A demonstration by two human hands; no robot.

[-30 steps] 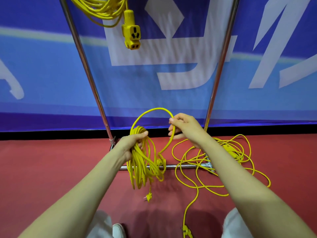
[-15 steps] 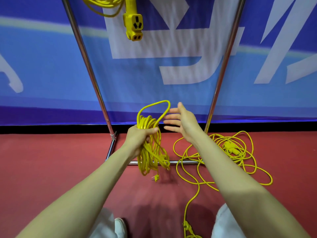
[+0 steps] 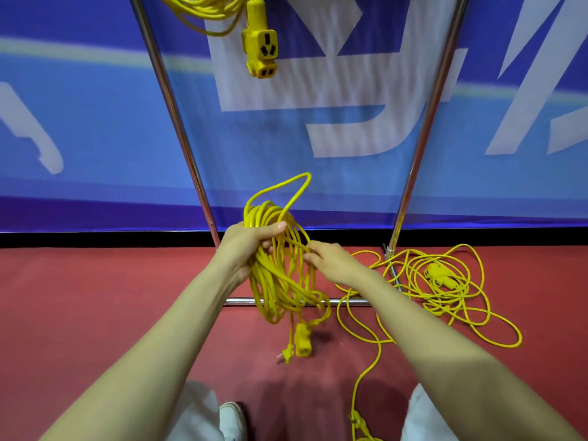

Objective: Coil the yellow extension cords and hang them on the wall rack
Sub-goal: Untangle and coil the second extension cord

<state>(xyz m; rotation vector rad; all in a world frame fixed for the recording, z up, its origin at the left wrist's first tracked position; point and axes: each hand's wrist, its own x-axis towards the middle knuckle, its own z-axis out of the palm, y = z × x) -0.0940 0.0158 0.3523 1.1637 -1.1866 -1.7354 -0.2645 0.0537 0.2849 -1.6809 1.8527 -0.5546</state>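
Note:
My left hand (image 3: 246, 245) grips a coiled yellow extension cord (image 3: 276, 281) near its top; one loop sticks up above my thumb. The coil hangs down, with its socket end (image 3: 301, 343) and plug dangling near the floor. My right hand (image 3: 331, 261) touches the coil's right side, fingers curled among the strands. A second yellow cord (image 3: 436, 281) lies loose and tangled on the red floor to the right. A third coiled cord (image 3: 210, 11) hangs on the metal rack (image 3: 178, 128) at the top, its socket (image 3: 261, 52) dangling.
The rack's two chrome poles slope down to a base bar (image 3: 346, 302) on the red floor. A blue banner wall (image 3: 79, 122) stands right behind it. My shoe (image 3: 232, 420) shows at the bottom edge, and the loose cord's tail (image 3: 359, 421) runs toward my feet.
My right hand let go of the top loop, dropped and now reaches into the coil's right side. The coil's socket end has swung down into view.

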